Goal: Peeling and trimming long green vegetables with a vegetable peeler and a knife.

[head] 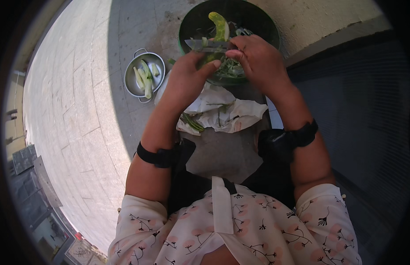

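Observation:
My left hand (186, 74) grips a curved yellow-green vegetable (219, 25), perhaps a cucumber, whose far end points up over the green basin (275, 41). A pale strip along the vegetable's right side looks peeled. In my right hand (261, 59) is a knife (196, 43), its blade pointing left across the vegetable, with green bits stuck to it. Both hands are above the near part of the basin, and my fingers hide the vegetable's lower part and most of the knife handle. Shredded green peelings (233, 68) lie inside the basin.
Left of the basin, a two-handled metal pan (128, 78) holds several pale peeled pieces (147, 79). A crumpled white plastic bag (246, 112) lies nearer me, with a green ridged vegetable (192, 123) on it. A dark mesh panel (350, 99) stands to the right.

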`<state>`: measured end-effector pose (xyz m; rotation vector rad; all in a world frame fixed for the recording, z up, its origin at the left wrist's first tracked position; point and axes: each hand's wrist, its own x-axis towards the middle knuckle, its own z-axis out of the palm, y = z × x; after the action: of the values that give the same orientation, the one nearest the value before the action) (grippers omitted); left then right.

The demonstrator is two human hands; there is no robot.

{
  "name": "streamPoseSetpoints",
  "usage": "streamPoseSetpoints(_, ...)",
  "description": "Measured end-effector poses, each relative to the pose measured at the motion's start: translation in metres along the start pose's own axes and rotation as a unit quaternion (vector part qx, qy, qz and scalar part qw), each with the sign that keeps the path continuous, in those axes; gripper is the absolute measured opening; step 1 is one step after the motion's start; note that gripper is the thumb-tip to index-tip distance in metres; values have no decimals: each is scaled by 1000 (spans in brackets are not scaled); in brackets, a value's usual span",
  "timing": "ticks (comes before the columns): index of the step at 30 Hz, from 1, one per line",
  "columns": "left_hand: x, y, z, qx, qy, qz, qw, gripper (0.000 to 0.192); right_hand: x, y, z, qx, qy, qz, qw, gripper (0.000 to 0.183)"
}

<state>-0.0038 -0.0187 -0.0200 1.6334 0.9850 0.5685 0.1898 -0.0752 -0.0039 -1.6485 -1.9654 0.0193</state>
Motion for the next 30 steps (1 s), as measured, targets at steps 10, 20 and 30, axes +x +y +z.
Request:
streamPoseSetpoints(10,-15,10,14,1,-66,30,997,53,2,60,-13,57,-43,183,980,35)
streamPoseSetpoints(20,-8,12,11,63,-11,33,997,53,5,31,9,513,-14,334,791,39)
streamPoseSetpoints(30,-3,-1,14,169,91,140,971,40,12,17,17,593,-15,297,748,32)
